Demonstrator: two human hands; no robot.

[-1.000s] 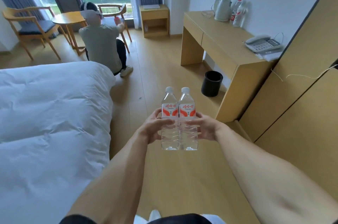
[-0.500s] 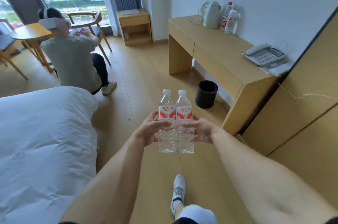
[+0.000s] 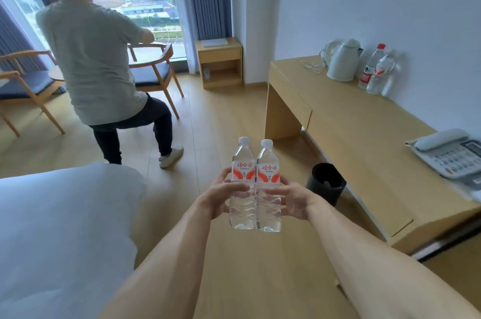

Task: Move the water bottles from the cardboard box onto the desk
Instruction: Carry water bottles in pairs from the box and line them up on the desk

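Two water bottles (image 3: 255, 183) upright, side by side and touching, mid-frame above the floor; squeezed between both hands, left hand (image 3: 217, 195) curled round the left one, right hand (image 3: 292, 197) round the right; desk (image 3: 364, 141) off to the right with kettle (image 3: 341, 59), more bottles (image 3: 374, 71), phone (image 3: 453, 154).

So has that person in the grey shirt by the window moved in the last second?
Yes. The person in the grey shirt has risen from a low crouch beside the wooden chair and now stands well above its backrest, nearer the window.
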